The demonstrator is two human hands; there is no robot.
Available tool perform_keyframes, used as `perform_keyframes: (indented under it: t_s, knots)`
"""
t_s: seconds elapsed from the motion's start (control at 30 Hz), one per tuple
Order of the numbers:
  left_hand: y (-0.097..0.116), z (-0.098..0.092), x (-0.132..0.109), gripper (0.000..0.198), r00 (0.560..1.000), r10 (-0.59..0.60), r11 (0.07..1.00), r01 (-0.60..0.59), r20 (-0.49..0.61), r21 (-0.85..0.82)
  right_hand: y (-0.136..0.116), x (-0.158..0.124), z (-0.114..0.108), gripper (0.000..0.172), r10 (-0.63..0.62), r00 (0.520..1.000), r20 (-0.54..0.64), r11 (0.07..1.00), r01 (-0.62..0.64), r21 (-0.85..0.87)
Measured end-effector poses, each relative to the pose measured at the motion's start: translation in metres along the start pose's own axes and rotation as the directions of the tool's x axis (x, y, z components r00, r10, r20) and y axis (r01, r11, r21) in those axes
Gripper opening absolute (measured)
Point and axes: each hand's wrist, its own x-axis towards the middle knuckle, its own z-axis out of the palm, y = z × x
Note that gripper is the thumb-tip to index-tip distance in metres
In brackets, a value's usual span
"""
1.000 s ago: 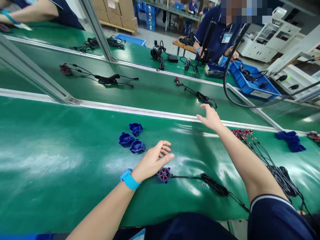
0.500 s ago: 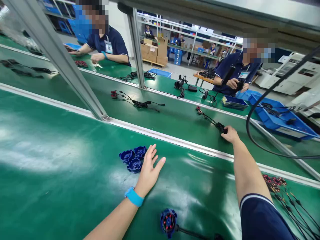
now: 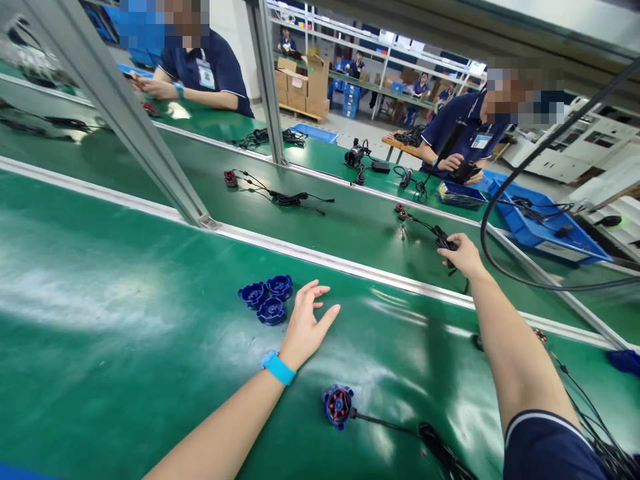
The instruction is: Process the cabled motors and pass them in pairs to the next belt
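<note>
My right hand (image 3: pixel 463 255) reaches over the middle strip of the bench, its fingers closed on a bundled black cable (image 3: pixel 443 239). Small red-and-copper motor parts (image 3: pixel 401 211) hang at that cable's far end, just above the green surface. My left hand (image 3: pixel 309 325) hovers over the near bench with fingers apart and nothing in it. Beside it lie three dark blue plastic housings (image 3: pixel 271 311) grouped together. Nearer to me, another blue housing (image 3: pixel 339 405) has a red-and-black motor part set in it and a black cable (image 3: pixel 390 423) running off to the right.
A metal rail (image 3: pixel 320 260) divides the bench, and a slanted metal post (image 3: pixel 145 127) rises at left. Another cabled motor (image 3: pixel 231 179) lies on the middle strip. A black cable loop (image 3: pixel 484 233) hangs at right, before a blue bin (image 3: pixel 550 227). Two co-workers sit across.
My right hand has lifted the cable bundle slightly, and the motor parts have shifted with it. My left hand's fingers have curled a little. The whole view has shifted slightly.
</note>
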Motion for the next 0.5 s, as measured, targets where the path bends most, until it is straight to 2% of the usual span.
perform_keyframes:
  t_s: [0.1,0.23,0.37,0.5]
  knots:
    - [0.000,0.000,0.000,0.036,1.000,0.010,1.000,-0.010,0.015,0.011,-0.012,-0.018,-0.003,0.043,0.000,1.000,0.025,1.000,-0.001,0.027]
    - [0.001,0.000,0.001,0.037,1.000,0.022,1.000,-0.022,0.022,0.009,-0.013,-0.052,-0.008,0.045,-0.017,0.999,0.030,1.000,0.017,-0.008]
    - [0.000,0.001,0.001,0.037,0.999,0.046,0.999,-0.046,0.028,0.014,0.000,-0.100,-0.017,0.046,-0.069,0.998,0.005,0.996,0.069,-0.057]
    - [-0.001,0.003,0.001,0.038,0.998,0.052,0.998,-0.053,0.031,0.017,0.026,-0.159,-0.029,0.042,-0.158,0.986,-0.044,0.974,0.149,-0.170]
